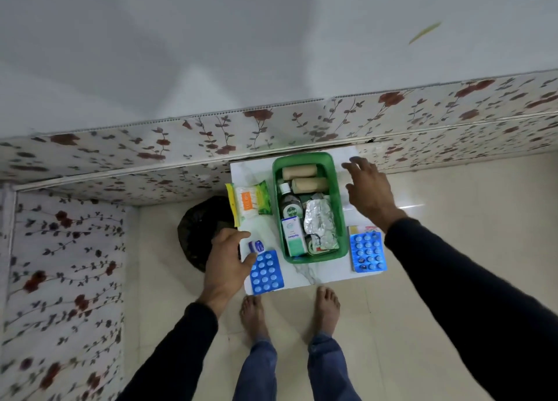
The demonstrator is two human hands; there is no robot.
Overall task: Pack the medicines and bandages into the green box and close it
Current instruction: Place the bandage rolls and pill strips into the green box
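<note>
The green box (340,219) stands open on a small white table (317,275). Inside lie two tan bandage rolls (299,172), a dark bottle (290,205), a white and green carton (293,236) and silver foil strips (320,219). A blue pill strip (266,273) lies front left, another blue pill strip (367,252) front right. A cotton bud pack (249,202) lies left of the box. My left hand (226,258) hovers open beside a small blue item (256,246). Over the table's right side, my right hand (367,189) is spread open above a white flat piece (350,162).
A black bag (199,231) sits on the floor left of the table. A floral-papered wall (302,125) runs behind and to the left. My bare feet (327,305) stand on the tiled floor at the table's front edge.
</note>
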